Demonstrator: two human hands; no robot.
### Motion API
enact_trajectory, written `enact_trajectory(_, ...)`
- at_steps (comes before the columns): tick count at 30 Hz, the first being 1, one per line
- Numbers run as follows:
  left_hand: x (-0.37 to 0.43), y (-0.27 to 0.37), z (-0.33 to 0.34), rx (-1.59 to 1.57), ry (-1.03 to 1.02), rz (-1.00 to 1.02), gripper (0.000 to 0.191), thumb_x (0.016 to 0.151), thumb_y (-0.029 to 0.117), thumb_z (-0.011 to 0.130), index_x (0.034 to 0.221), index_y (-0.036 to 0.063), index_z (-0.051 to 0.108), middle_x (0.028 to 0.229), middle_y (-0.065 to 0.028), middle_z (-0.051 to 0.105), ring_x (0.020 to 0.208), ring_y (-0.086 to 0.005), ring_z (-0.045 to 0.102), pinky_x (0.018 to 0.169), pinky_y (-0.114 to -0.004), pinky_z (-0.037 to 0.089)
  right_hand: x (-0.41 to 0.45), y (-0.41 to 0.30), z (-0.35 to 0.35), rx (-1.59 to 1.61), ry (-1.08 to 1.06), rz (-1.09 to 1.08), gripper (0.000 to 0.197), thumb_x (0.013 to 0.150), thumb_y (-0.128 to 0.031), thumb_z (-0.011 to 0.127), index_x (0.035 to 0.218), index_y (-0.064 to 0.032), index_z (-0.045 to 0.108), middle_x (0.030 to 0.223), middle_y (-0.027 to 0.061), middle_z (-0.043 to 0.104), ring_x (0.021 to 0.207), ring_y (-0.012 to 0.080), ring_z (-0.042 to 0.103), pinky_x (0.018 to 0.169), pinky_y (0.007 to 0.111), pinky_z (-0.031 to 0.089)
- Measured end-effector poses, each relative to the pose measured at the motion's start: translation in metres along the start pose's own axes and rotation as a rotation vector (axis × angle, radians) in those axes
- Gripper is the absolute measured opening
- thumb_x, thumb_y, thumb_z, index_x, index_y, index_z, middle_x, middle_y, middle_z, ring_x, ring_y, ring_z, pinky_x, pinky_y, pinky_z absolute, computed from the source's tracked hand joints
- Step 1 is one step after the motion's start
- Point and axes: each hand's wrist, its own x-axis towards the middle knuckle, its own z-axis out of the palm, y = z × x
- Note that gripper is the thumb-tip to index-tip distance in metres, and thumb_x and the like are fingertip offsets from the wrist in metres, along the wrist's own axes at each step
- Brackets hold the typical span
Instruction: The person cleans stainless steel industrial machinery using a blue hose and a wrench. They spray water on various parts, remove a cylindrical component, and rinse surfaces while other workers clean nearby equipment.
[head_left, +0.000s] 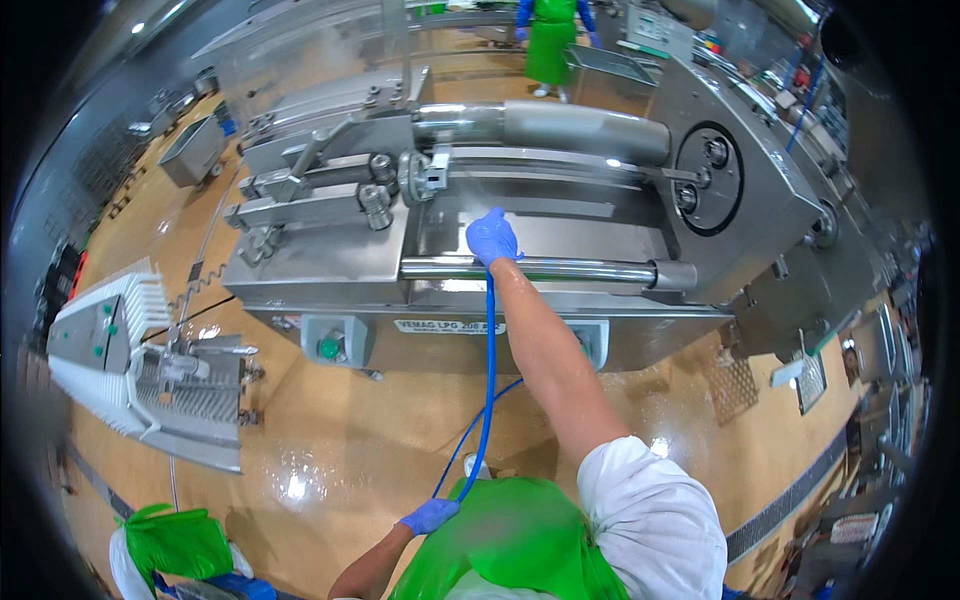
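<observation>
My right hand (493, 235), in a blue glove, is closed around the upper end of a blue hose (490, 345). It reaches over the front chrome bar (577, 269) of a stainless-steel Vemag food-processing machine (322, 268). A faint spray spreads ahead of the fist toward a round coupling (412, 177); my fingers hide any nozzle. Down at my waist, against the green apron (517, 517), my gloved left hand (430, 517) grips a lower stretch of the hose. Behind the open bay lies a thick steel cylinder (577, 131).
A wheeled machine with white ribbed sides (142, 345) stands at left on the wet tan floor (345, 442). Co-workers in green aprons are at the top (551, 41) and lower left (180, 541). A steel end housing (750, 165) rises at right. A floor drain (787, 495) runs lower right.
</observation>
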Motion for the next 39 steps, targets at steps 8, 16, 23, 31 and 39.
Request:
enact_trajectory(8,0.051,-0.006,-0.022,0.097,0.044,0.106,0.048,0.095,0.04,0.036,0.079,0.0004,0.057,0.07,-0.0186,0.055,0.062,-0.0267,0.053,0.061,-0.039,0.043,0.022,0.126,-0.1,0.045,0.395,0.319,0.038,0.077,-0.017,0.05,0.104,0.0078,0.041,0.092,0.0312,0.061,0.09,0.0424,0.062,0.079,0.047,0.048)
enact_trajectory(16,0.134,0.067,0.001,0.677,-0.048,0.722,0.048,0.097,0.04,0.032,0.082,0.0024,0.058,0.075,-0.0207,0.06,0.066,-0.0327,0.057,0.063,-0.043,0.044,-0.088,0.274,-0.239,-0.435,0.064,0.294,0.029,0.074,-0.013,0.053,0.094,0.0089,0.051,0.081,0.0258,0.064,0.079,0.0342,0.065,0.074,0.042,0.05)
enact_trajectory(23,0.277,0.245,0.035,-0.89,-0.375,0.113,0.035,0.097,0.039,0.038,0.091,0.0106,0.057,0.065,0.0008,0.054,0.056,-0.0093,0.049,0.053,-0.028,0.044,-0.225,0.255,-0.211,-0.147,-0.253,0.135,0.036,0.077,-0.02,0.053,0.096,0.0098,0.058,0.088,0.029,0.062,0.082,0.0429,0.063,0.073,0.047,0.05)
enact_trajectory(31,0.347,0.394,0.147,-0.548,0.089,0.107,0.032,0.092,0.04,0.048,0.075,0.013,0.051,0.051,0.0019,0.036,0.036,-0.0092,0.031,0.033,-0.026,0.022,-0.211,0.368,-0.359,0.008,0.444,0.31,0.027,0.077,-0.01,0.046,0.093,0.0102,0.039,0.073,0.0314,0.06,0.069,0.0449,0.062,0.064,0.051,0.05)
enact_trajectory(39,0.358,0.456,0.254,-0.272,0.308,0.007,0.032,0.084,0.043,0.056,0.07,0.0163,0.047,0.057,0.0014,0.041,0.044,-0.0105,0.036,0.039,-0.027,0.03,-0.146,0.503,-0.527,0.094,0.385,0.513,0.039,0.081,-0.019,0.047,0.107,0.0096,0.044,0.096,0.034,0.059,0.091,0.0467,0.059,0.081,0.05,0.046)
